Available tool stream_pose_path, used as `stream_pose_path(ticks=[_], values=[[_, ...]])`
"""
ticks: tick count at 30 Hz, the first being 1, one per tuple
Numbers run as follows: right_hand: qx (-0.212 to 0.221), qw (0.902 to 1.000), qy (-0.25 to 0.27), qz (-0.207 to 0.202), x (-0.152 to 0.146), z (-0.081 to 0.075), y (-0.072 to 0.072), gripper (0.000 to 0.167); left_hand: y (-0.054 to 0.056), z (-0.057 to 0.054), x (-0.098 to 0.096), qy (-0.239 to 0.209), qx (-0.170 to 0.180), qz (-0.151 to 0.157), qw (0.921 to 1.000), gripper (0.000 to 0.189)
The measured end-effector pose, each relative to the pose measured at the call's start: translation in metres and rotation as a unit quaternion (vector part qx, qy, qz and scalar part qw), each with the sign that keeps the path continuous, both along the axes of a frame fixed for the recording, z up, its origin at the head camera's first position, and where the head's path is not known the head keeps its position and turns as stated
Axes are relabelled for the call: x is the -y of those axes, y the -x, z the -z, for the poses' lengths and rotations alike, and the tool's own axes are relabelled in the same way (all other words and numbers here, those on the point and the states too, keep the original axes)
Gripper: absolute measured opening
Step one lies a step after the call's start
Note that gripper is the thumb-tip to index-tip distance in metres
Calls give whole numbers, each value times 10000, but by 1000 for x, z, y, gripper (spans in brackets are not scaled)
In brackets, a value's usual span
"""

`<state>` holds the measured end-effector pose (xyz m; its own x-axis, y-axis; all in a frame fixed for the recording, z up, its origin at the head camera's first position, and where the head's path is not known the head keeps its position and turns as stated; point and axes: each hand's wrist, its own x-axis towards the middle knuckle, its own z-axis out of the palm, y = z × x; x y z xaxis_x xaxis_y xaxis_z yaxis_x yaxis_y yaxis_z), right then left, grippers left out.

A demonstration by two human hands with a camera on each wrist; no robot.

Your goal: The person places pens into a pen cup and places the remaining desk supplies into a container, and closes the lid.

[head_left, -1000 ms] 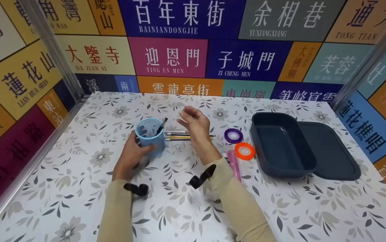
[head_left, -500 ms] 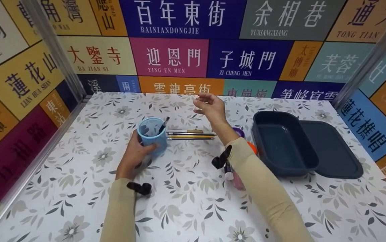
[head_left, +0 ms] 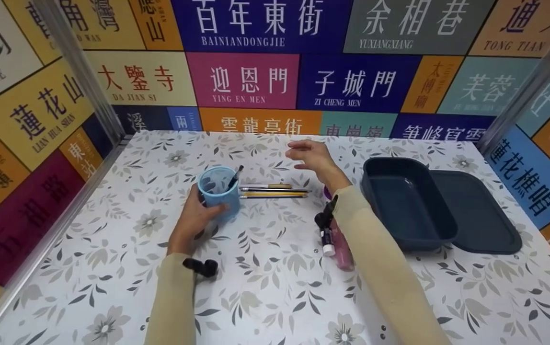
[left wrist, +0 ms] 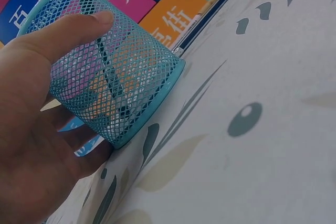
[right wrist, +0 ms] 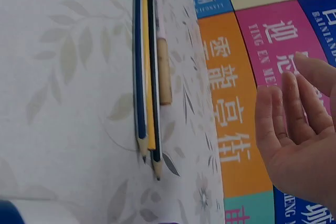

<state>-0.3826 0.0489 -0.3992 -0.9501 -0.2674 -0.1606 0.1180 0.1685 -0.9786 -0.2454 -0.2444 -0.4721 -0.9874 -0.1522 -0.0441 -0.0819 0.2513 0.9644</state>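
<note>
My left hand (head_left: 189, 220) grips the light blue mesh pen cup (head_left: 220, 197), thumb on its near side. The left wrist view shows the cup (left wrist: 118, 77) tilted in the picture, fingers beneath the far side. A slim dark stick like a pen or brush (head_left: 235, 176) leans inside it. Several pencils (head_left: 275, 195) lie in a row to the right of the cup. Beside them is a stick with a tan wooden end (right wrist: 164, 72). Above the table, beyond the pencils, my right hand (head_left: 314, 157) hovers with relaxed, slightly bent fingers and holds nothing.
A purple ring (head_left: 326, 192) is mostly hidden by the right forearm. Near that sleeve lie a glue stick (head_left: 326, 243) and a pink tube-like item (head_left: 343, 254). A dark blue box (head_left: 406, 211) stands at right, its lid (head_left: 486, 215) beside it. A printed wall (head_left: 248, 79) bounds the back.
My right hand has moved rightward, away from over the pencils, uncovering them. Its sleeve now hides the orange ring and most of the purple one. The left hand keeps hold of the pen cup.
</note>
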Motion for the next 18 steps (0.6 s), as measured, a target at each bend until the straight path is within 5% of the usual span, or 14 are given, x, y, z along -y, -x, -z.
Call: stream_pose_path(ticks=[10,18], values=[[205,9974,-634,-264,-1,6,3,38,-1,2,2,-116,113,56,9999,104],[511,9885,-1317,-532,-2,20,6,45,2,-4,-6,8,-161,-27,9999,114]])
